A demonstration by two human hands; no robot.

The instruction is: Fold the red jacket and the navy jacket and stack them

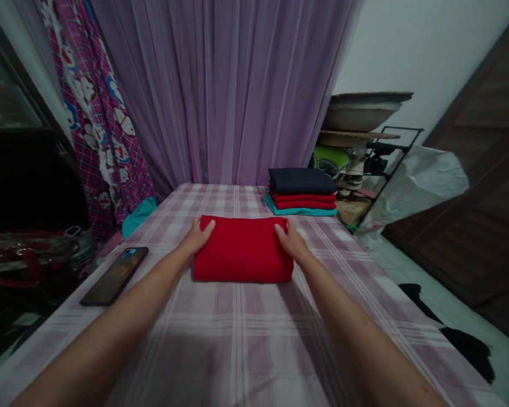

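Observation:
A folded red cloth point(244, 251), perhaps a garment, lies on the plaid-covered table in front of me. My left hand point(198, 234) grips its far left corner, thumb on top and fingers hidden behind the edge. At the far right corner, my right hand point(290, 238) holds it the same way, with the thumb pressed on the upper face. Beyond the right hand stands a stack of folded cloths: a navy one point(302, 181) on top, red ones point(303, 202) under it and a teal one point(305, 212) at the bottom.
A phone point(115, 277) lies face down near the table's left edge, beside my left forearm. Purple curtains point(233, 96) hang behind the plaid tablecloth point(237, 339). To the right are a loaded rack point(392, 169), a white plastic bag point(424, 181) and dark cloth point(466, 347) on the floor.

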